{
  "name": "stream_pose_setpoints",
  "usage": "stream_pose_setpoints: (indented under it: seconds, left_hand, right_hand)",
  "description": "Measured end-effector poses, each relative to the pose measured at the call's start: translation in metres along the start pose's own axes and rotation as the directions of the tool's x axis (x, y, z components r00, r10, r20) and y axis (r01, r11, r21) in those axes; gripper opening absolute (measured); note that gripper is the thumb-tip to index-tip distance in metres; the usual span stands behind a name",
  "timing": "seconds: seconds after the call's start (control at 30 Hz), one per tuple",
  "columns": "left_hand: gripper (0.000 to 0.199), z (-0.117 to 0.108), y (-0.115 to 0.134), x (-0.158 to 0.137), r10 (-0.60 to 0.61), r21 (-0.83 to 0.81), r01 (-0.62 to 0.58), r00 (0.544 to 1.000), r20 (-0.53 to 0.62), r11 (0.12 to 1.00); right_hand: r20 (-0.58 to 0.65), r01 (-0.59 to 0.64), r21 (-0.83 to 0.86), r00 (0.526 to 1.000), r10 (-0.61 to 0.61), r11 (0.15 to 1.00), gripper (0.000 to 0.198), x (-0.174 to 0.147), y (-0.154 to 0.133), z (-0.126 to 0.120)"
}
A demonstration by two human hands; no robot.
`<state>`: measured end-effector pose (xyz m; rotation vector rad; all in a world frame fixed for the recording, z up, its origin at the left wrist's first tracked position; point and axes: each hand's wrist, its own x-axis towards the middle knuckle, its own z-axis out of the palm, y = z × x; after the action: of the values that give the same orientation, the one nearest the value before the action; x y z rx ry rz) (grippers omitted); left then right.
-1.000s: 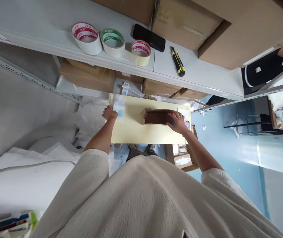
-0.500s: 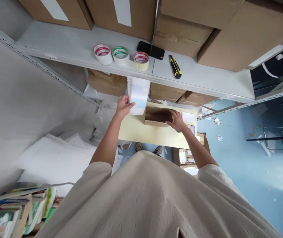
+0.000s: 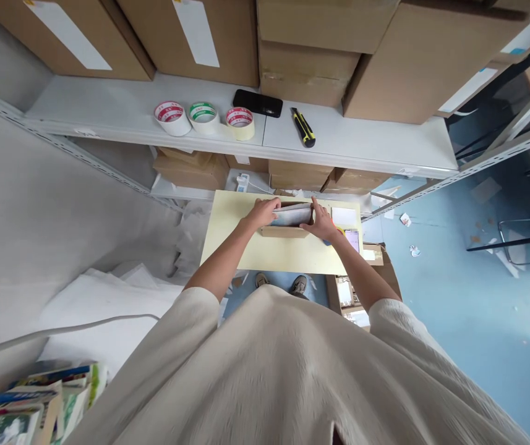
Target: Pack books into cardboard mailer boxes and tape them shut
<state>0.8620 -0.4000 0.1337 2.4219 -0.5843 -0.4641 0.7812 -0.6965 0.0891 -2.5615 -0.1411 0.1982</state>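
Observation:
A small open cardboard box [image 3: 285,232] stands on the pale yellow table [image 3: 227,247] in front of me. Partly inside it lies a flat whitish-blue packet [image 3: 294,216], wrapped in what looks like bubble wrap. My left hand [image 3: 263,213] is closed on the packet's left end. At the box's right end, my right hand [image 3: 320,221] grips the cardboard wall, thumb on the near side and fingers behind. Just under the right wrist, a roll with a yellow rim [image 3: 340,230] shows in part. What lies deeper in the box is hidden.
On the shelf [image 3: 362,139] ahead are several tape rolls [image 3: 203,117], a black phone [image 3: 258,103] and a yellow-black utility knife [image 3: 303,128]. Large cartons stand behind them. A lit phone [image 3: 352,240] and white paper [image 3: 344,216] lie at the table's right. Books [image 3: 28,402] are piled lower left.
My left hand has brought the packet rightward and down from beside the box into its opening. My right hand has stayed at the box's right end. The view has shifted slightly.

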Motion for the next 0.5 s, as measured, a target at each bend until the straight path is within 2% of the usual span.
stream_pose_setpoints:
  seconds: [0.07, 0.17, 0.3, 0.4, 0.5]
  left_hand:
    - [0.029, 0.006, -0.003, -0.001, 0.023, 0.013, -0.022, 0.999, -0.050, 1.000]
    - [0.028, 0.012, -0.011, -0.008, 0.011, -0.014, -0.014, 0.979, -0.206, 1.000]
    - [0.032, 0.017, -0.028, -0.025, -0.152, -0.140, 0.109, 0.925, -0.349, 0.984]
    - [0.033, 0.024, -0.038, -0.041, -0.290, -0.305, 0.185, 0.892, -0.345, 0.934]
    - [0.035, 0.034, -0.043, -0.056, -0.313, -0.430, 0.171, 0.906, -0.284, 0.886]
  right_hand:
    - [0.003, 0.008, 0.003, 1.000, -0.008, 1.000, 0.129, -0.001, 0.000, -0.001]
    - [0.006, 0.011, 0.002, 1.000, -0.011, 1.000, 0.126, -0.001, -0.002, -0.003]
    - [-0.008, 0.039, -0.002, 0.999, -0.039, 0.999, 0.112, -0.004, -0.004, -0.005]
    - [-0.077, 0.059, 0.027, 0.995, -0.057, 0.998, 0.097, -0.010, -0.005, -0.004]
    - [-0.154, 0.031, 0.101, 0.988, -0.015, 0.994, 0.085, -0.020, -0.004, 0.001]
